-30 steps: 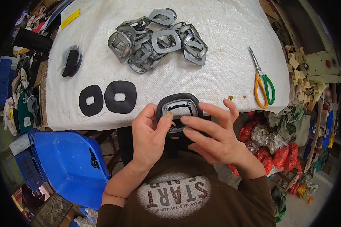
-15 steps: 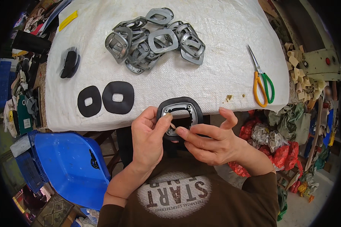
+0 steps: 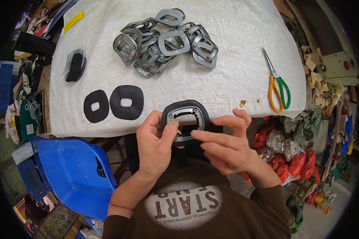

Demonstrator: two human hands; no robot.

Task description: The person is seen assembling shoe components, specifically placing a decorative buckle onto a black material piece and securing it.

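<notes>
Two bare hands meet over one black-padded metal frame (image 3: 185,103) at the worktop's (image 3: 231,85) near edge, the centre of the clock. The left hand (image 3: 152,143) grips it, thumb on top, fingers mostly hidden beneath. The right hand (image 3: 230,145) is loosely curled, fingertips at the frame's lower right; whether they pinch anything cannot be told. Two flat black pads (image 3: 133,113) with rectangular holes lie between nine and ten o'clock. At ten, one small black bundle (image 3: 76,68) has layers too dark to count. At twelve, grey metal frames (image 3: 174,51) overlap, many part-hidden, defying an exact count. One pair of scissors (image 3: 275,79) lies at two. At eight, one blue plastic tub (image 3: 70,175) is partly covered by the forearm.
</notes>
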